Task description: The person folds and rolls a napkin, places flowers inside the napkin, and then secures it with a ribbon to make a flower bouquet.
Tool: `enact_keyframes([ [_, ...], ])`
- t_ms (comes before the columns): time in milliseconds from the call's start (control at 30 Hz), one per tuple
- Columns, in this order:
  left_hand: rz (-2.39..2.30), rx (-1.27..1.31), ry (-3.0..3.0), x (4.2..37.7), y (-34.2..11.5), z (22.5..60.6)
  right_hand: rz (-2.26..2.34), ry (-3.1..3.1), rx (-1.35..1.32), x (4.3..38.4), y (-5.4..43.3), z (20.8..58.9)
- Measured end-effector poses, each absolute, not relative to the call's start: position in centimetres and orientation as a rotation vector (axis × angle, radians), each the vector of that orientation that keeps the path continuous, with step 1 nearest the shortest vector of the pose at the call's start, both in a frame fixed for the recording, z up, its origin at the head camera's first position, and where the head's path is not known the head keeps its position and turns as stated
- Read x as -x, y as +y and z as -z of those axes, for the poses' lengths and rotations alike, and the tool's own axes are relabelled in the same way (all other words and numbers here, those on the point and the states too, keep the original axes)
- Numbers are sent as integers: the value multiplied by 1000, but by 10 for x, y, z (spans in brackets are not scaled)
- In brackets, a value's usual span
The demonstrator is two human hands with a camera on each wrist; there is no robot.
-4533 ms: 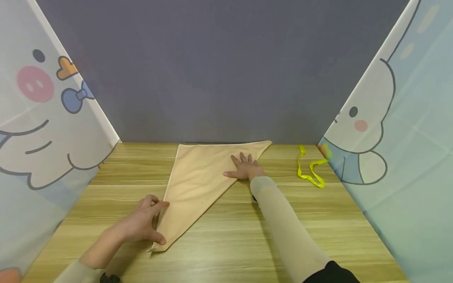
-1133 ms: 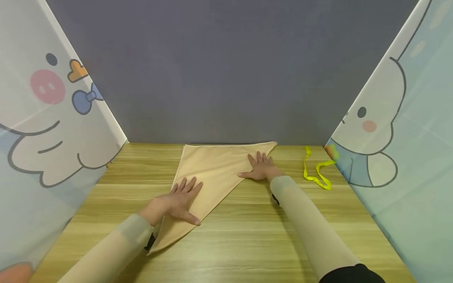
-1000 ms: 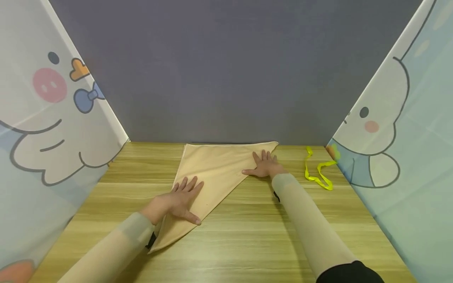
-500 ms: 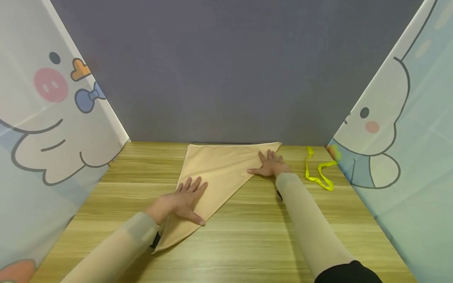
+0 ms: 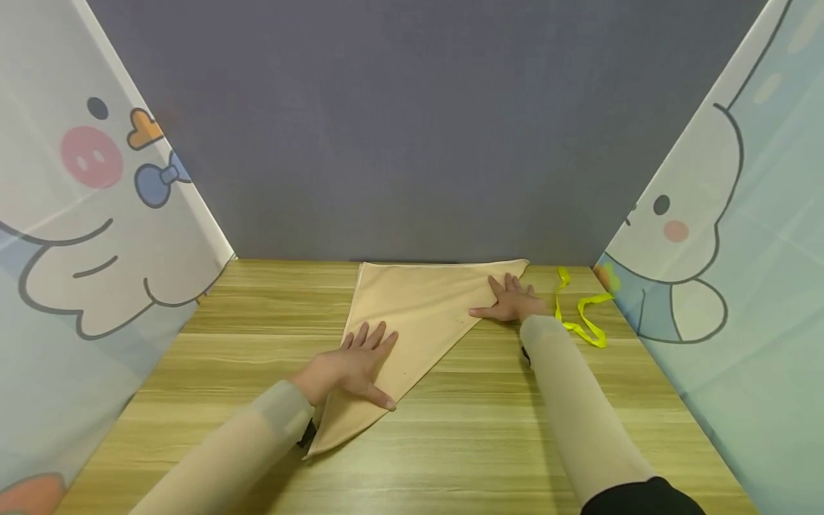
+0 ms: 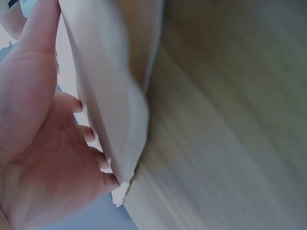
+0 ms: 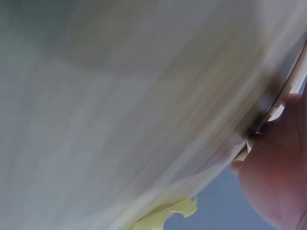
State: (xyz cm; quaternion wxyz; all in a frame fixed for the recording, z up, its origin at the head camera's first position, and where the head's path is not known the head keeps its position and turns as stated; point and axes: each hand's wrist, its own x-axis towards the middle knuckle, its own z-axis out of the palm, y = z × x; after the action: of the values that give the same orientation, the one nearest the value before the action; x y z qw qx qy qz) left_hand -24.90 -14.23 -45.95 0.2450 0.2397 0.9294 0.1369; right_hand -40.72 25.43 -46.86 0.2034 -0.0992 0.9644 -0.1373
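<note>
A beige cloth (image 5: 425,307), folded into a triangle, lies on the wooden table with its long slanting edge toward the front right. My left hand (image 5: 354,366) rests on its lower left part, fingers spread and thumb at the slanting edge. Near the far right corner my right hand (image 5: 510,303) lies on the cloth, also with spread fingers. In the left wrist view the cloth's edge (image 6: 115,120) stands a little off the table beside my left hand (image 6: 43,134). The right wrist view shows only part of my right hand (image 7: 278,172) at the cloth's edge.
A crumpled yellow ribbon (image 5: 586,325) lies on the table (image 5: 476,443) right of the cloth, close to my right forearm. A grey panel (image 5: 412,129) stands along the back. Printed cartoon curtains (image 5: 759,236) border both sides.
At first my left hand held the cloth's left edge; it then moved onto the cloth and lay flat. Since then both hands and the cloth have slid right, toward the ribbon.
</note>
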Motion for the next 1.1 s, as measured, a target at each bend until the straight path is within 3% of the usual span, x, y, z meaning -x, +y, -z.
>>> enact_keyframes([
  [600, -377, -631, 2546, 249, -127, 460, 447, 2721, 354, 404, 258, 458],
  [833, -482, -713, 2639, 252, -143, 468, 857, 2718, 564, 371, 227, 448],
  [1100, -953, -911, 2685, 256, -177, 472, 1173, 2610, 723, 304, 188, 447],
])
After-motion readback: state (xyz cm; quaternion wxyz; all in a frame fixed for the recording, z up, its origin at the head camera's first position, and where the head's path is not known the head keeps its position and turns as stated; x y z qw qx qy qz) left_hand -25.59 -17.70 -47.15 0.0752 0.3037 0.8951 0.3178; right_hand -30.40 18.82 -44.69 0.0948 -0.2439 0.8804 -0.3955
